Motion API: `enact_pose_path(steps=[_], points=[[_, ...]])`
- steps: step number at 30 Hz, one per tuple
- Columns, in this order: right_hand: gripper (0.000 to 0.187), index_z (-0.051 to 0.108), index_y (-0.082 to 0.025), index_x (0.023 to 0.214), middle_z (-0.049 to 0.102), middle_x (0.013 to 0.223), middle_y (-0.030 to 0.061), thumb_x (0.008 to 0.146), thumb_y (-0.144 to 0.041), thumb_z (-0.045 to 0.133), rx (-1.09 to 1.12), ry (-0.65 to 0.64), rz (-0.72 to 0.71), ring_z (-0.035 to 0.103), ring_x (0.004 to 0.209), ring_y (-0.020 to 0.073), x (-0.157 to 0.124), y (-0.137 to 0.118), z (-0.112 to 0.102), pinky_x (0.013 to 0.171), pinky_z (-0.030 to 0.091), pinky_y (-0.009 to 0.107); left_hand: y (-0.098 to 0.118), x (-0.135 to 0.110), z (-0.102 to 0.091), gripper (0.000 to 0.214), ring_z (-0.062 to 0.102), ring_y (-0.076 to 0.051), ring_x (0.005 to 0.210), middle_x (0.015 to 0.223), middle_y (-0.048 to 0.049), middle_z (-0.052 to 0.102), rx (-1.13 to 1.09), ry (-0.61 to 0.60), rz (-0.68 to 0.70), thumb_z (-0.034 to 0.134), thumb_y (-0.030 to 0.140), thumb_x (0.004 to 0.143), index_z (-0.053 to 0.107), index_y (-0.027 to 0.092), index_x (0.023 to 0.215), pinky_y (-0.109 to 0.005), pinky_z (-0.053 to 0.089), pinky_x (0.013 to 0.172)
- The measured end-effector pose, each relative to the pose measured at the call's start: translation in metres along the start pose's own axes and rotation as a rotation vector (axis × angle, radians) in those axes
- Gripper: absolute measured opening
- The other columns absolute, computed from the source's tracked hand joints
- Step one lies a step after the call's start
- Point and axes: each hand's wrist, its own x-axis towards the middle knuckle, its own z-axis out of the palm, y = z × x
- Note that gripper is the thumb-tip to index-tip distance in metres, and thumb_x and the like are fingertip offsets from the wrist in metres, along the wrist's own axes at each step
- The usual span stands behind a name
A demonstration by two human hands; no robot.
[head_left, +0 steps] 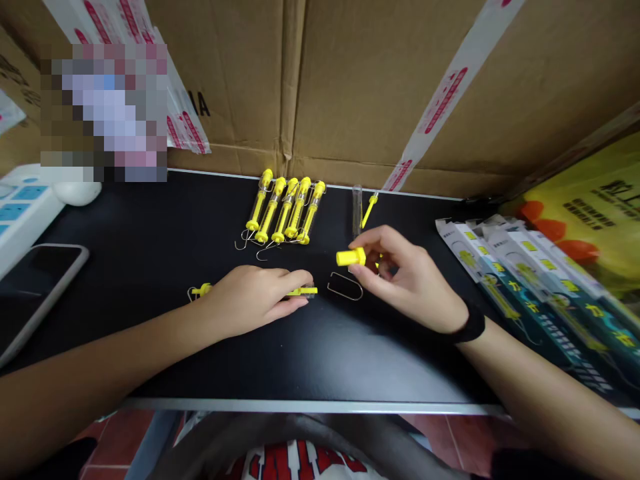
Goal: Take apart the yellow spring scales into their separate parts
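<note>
My left hand (255, 297) lies on the black table (150, 347), fingers closed over a yellow spring scale (303, 291) whose hooked end (199, 291) sticks out at the left. My right hand (405, 273) hovers just right of it and pinches a small yellow cap piece (351, 257) between thumb and fingers. A bent wire loop (345, 285) lies on the table between the two hands. Behind them, a clear tube (357, 208) and a thin yellow rod (369, 209) rest side by side.
Several finished yellow spring scales (285, 210) lie in a row at the back. Packaged items (520, 280) are stacked at the right. A phone (35, 293) and a white power strip (23, 207) sit at the left. Cardboard boxes (350, 80) wall the rear.
</note>
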Motion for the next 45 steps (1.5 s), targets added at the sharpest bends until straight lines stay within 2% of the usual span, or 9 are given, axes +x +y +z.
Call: enact_pose_path(steps=[4,9,14,20,25,29,33,38,45], points=[[0.023,0.050,-0.019,0.101,0.056,0.080,-0.0001,0.079,-0.021,0.057,-0.117,0.097,0.031,0.049,0.058,0.0089,0.009,0.013,-0.016,0.054,0.038,0.021,0.000,0.000,0.001,0.026,0.066,-0.014,0.077,0.095,0.0040,0.067,-0.006,0.000,0.003,0.037,0.041,0.093,0.047,0.028,0.113,-0.022,0.042,0.060],[0.021,0.053,-0.018,0.098,0.056,0.070,-0.0003,0.077,-0.022,0.057,-0.488,0.026,0.100,0.051,0.058,0.0124,0.012,0.027,-0.041,0.054,0.036,0.024,0.000,0.000,0.002,0.027,0.066,-0.014,0.076,0.094,0.0048,0.067,-0.001,-0.003,-0.010,0.038,0.043,0.092,0.047,0.029,0.113,-0.023,0.042,0.059],[0.015,0.055,-0.016,0.092,0.064,0.080,0.0079,0.080,-0.023,0.050,-0.927,-0.101,0.222,0.058,0.068,0.0209,0.011,0.045,-0.050,0.053,0.030,0.027,-0.001,0.000,0.002,0.025,0.065,-0.012,0.070,0.090,0.0056,0.067,-0.006,0.015,-0.004,0.039,0.042,0.092,0.048,0.029,0.111,-0.022,0.041,0.057],[0.024,0.051,-0.017,0.104,0.067,0.075,0.0065,0.085,-0.028,0.042,-0.921,-0.296,0.295,0.060,0.060,0.0203,0.011,0.050,-0.037,0.048,0.025,0.026,-0.001,0.000,0.002,0.025,0.064,-0.012,0.069,0.089,0.0049,0.067,-0.005,0.021,0.008,0.039,0.042,0.092,0.049,0.028,0.111,-0.021,0.041,0.057],[0.037,0.048,-0.013,0.118,0.068,0.088,0.0112,0.084,-0.028,0.046,-1.001,-0.205,0.213,0.063,0.072,0.0246,0.005,0.035,-0.038,0.050,0.029,0.027,0.001,0.000,0.002,0.027,0.065,-0.012,0.071,0.090,0.0030,0.067,-0.002,0.043,0.029,0.039,0.041,0.092,0.050,0.026,0.112,-0.020,0.041,0.059],[0.025,0.055,-0.018,0.109,0.066,0.082,0.0062,0.087,-0.024,0.044,-0.785,0.015,0.113,0.061,0.068,0.0191,0.002,0.009,-0.031,0.053,0.034,0.026,0.002,0.000,0.002,0.026,0.065,-0.012,0.070,0.090,0.0042,0.067,-0.009,0.051,0.022,0.039,0.041,0.092,0.050,0.027,0.110,-0.021,0.042,0.059],[0.020,0.055,-0.020,0.104,0.064,0.081,0.0013,0.089,-0.032,0.048,-0.279,-0.202,-0.103,0.058,0.067,0.0123,-0.007,-0.019,-0.007,0.063,0.041,0.023,0.004,0.000,0.002,0.025,0.065,-0.013,0.075,0.093,0.0044,0.066,-0.022,0.050,0.040,0.039,0.039,0.092,0.048,0.026,0.110,-0.022,0.043,0.061],[0.017,0.051,-0.018,0.099,0.063,0.085,0.0041,0.093,-0.029,0.040,-0.235,-0.306,-0.114,0.058,0.074,0.0145,-0.015,-0.027,0.020,0.065,0.040,0.024,0.008,0.000,0.000,0.023,0.064,-0.013,0.073,0.090,0.0044,0.065,-0.039,0.031,0.052,0.040,0.038,0.091,0.049,0.025,0.107,-0.023,0.043,0.060],[0.016,0.047,-0.019,0.089,0.060,0.078,0.0030,0.094,-0.028,0.036,-0.194,-0.298,-0.133,0.054,0.067,0.0135,-0.013,-0.021,0.026,0.061,0.037,0.023,0.010,0.001,0.000,0.024,0.065,-0.016,0.079,0.092,0.0025,0.065,-0.014,0.022,0.046,0.040,0.038,0.091,0.049,0.023,0.107,-0.024,0.042,0.061]])
